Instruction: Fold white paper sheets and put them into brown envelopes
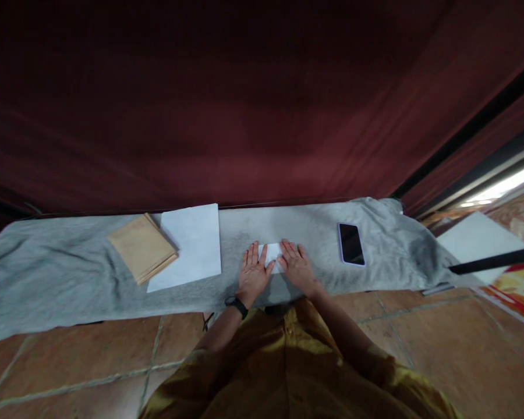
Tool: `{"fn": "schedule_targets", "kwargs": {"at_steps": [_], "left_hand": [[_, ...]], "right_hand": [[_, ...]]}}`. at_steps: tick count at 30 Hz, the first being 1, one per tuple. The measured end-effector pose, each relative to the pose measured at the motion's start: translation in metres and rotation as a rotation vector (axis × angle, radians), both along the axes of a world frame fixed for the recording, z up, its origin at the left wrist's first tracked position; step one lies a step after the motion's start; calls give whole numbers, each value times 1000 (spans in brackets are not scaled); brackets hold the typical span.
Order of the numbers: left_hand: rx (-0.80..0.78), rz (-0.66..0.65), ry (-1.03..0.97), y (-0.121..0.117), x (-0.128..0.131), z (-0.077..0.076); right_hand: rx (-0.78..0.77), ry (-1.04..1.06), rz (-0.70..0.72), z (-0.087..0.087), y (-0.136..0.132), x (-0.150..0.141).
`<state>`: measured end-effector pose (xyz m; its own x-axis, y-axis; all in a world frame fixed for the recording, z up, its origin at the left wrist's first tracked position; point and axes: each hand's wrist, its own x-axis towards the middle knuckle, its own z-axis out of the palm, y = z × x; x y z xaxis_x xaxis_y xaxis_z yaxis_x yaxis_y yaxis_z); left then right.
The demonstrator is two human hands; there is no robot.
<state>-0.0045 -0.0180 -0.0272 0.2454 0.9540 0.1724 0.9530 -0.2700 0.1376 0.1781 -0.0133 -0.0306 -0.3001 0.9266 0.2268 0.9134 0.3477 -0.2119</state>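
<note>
A small piece of white paper [271, 252], seemingly folded, lies on the grey cloth in front of me. My left hand [254, 272], with a dark watch on its wrist, rests flat on the paper's left side, fingers stretched out. From the right, my right hand [297, 269] presses flat on the other side, its fingers extended too. Both thumbs point inward over the paper. Parts of its left and right edges are hidden under my hands.
The grey cloth [288, 224] covers a long narrow bench beside a dark red surface [262, 134]. Left of my hands lie large white paper sheets [192, 250] and a stack of brown paper [142, 244]. A phone [351, 244] lies to the right. Tiled floor [91, 355] shows below.
</note>
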Motion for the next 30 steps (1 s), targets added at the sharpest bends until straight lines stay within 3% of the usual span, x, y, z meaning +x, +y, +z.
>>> {"fn": "schedule_targets", "kwargs": {"at_steps": [8,14,20,26,30], "left_hand": [[18,14,-1,-1,1,-1],[20,17,-20,-1,1,-2],[41,17,-42,-1,1,-5],[1,27,8,-9,-3,-2],[-15,-54,15,-23,-17,-3]], "right_hand": [[47,29,-125,-7,6,10],[70,10,-300,-5,-15,14],[49,-1,-105,-9,-46,-8],[52,-1,-111,-13,-54,-12],[67,-14,-109,-11,-55,-7]]}}
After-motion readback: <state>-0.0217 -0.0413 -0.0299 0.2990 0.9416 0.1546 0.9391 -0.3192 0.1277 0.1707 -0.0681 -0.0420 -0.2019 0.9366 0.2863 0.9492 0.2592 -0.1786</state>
